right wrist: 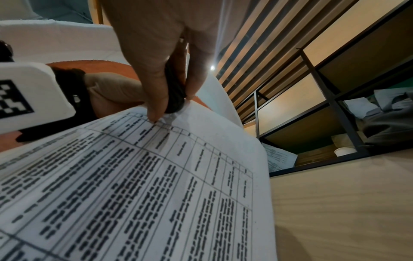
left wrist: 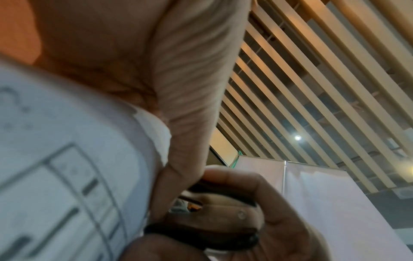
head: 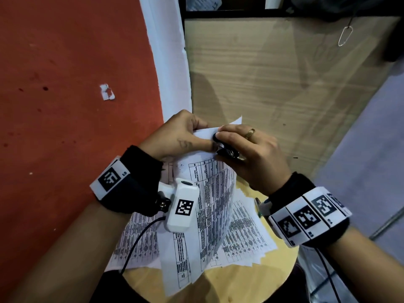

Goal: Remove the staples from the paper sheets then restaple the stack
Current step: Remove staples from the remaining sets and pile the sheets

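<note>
While left hand (head: 183,132) pinches sheets' (head: 207,193) corner | right hand (head: 247,149) grip holds staple remover (head: 227,152) there

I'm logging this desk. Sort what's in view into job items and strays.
In use:
- held paper stack, corner pinched by left hand
- black staple remover, in right hand
- loose printed sheets on round table

Strays:
- paper scrap
- wire clip

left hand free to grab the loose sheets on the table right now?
Probably not. The left hand is pinching the corner of the held sheets, which hang over the loose sheets on the table. It would have to let go first.
</note>
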{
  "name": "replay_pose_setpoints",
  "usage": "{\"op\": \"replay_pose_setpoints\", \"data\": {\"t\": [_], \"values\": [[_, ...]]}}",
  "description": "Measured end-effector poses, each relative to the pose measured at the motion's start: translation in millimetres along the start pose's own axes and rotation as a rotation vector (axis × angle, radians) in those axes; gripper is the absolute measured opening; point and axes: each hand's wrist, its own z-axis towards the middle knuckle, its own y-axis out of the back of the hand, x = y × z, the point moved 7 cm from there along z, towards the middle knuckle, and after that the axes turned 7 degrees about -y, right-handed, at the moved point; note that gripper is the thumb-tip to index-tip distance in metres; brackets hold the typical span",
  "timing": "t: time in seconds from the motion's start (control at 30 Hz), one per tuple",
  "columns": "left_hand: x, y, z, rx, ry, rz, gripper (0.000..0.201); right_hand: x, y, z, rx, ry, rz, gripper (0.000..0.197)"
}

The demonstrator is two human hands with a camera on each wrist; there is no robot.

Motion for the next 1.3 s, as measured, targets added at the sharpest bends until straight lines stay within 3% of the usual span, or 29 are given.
{"op": "replay_pose_setpoints", "data": {"t": [0.17, 0.27, 0.43, 0.57, 0.7, 0.83, 1.1, 1.2, 1.3], "values": [[4, 0, -1, -0.003, 0.017, -0.037, 0.009, 3, 1, 3, 0.007, 0.017, 0.009, 0.021], [5, 2, -1, -0.005, 0.017, -0.03, 0.024, 2, 2, 5, 0.011, 0.005, 0.018, 0.02], [3, 1, 0, -0.01, 0.03, -0.018, 0.011, -1, -1, 6, 0.019, -0.027, 0.032, 0.02], [3, 3, 0, -0.01, 0.045, -0.028, 0.014, -5, 3, 8, 0.013, -0.048, 0.068, 0.021], [2, 0, -2, 0.005, 0.05, -0.115, 0.037, -9, 7, 7, -0.031, -0.149, 0.186, 0.025], [2, 3, -3, -0.011, 0.05, -0.152, 0.013, -16, 13, 4, -0.051, -0.286, 0.387, 0.029], [-4, 1, -3, -0.044, -0.033, -0.186, 0.01, -30, 11, 1, -0.068, -0.509, 0.735, 0.034], [-2, 2, -1, -0.158, -0.071, -0.062, 0.011, -27, 14, 0, -0.114, -0.469, 0.54, 0.027], [2, 5, 1, -0.308, -0.13, 0.201, 0.035, -18, 9, -4, -0.144, -0.367, 0.227, 0.023]]}}
